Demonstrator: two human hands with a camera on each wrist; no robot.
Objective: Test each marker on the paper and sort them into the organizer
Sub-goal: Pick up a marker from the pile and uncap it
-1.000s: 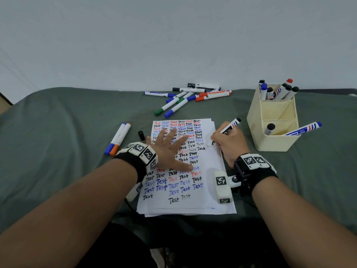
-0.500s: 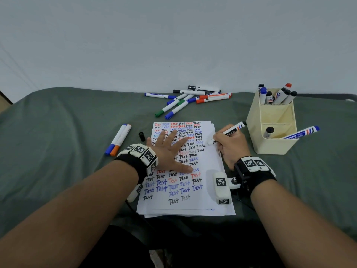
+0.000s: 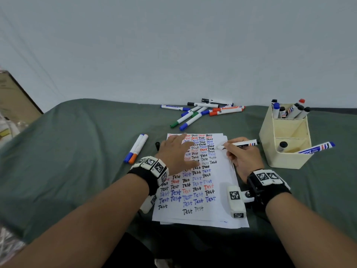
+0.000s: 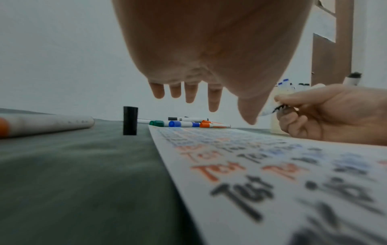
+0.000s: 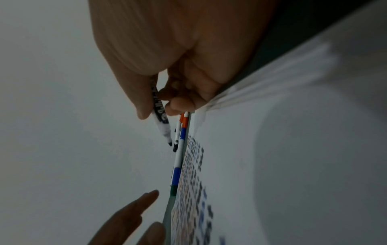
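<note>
**Black marker in hand, its cap standing to the left**

Both hands are over the paper (image 3: 201, 190). Left hand (image 3: 176, 154) hangs above the sheet with fingers straight and spread, holding nothing. Right hand (image 3: 244, 157) pinches the uncapped black marker (image 3: 239, 145); its long axis runs left to right, tip toward the left hand and lifted off the sheet. A black cap (image 4: 130, 120) stands upright on the cloth, just beside the paper's left edge, so the left hand is nearer to it. I judge capping comes next. The organizer (image 3: 284, 149) stands to the right, near the right hand.
</note>
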